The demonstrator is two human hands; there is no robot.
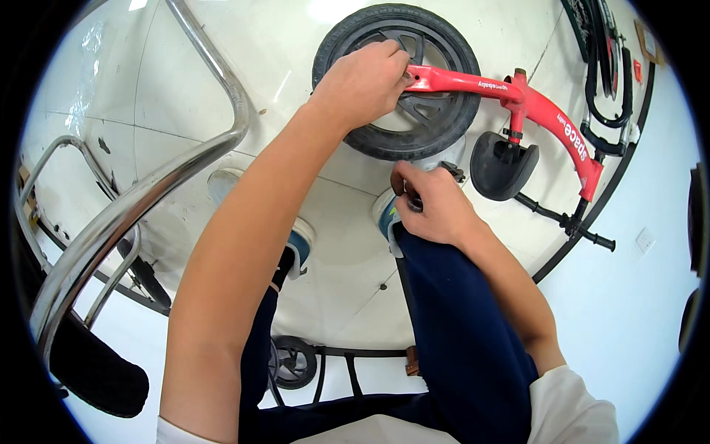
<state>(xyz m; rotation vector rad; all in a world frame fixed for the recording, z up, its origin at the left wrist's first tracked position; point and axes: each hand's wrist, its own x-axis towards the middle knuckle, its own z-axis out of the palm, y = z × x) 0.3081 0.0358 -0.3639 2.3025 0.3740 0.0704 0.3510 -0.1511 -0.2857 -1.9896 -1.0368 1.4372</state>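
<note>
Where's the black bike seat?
In the head view, the black seat is right of centre, joined to the red frame, just to the right of the wheel and the right hand.

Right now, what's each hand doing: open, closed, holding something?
Left hand: closed at the end of the red frame; exact grip hidden.
Right hand: closed on a small dark object, kind unclear.

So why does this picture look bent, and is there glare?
Head view: fisheye lens curves the dark skirting, corners go black; head view: glare whitens patches of floor near the top, highlights streak the chrome tube; head view: the wheel looks fairly sharp.
</note>
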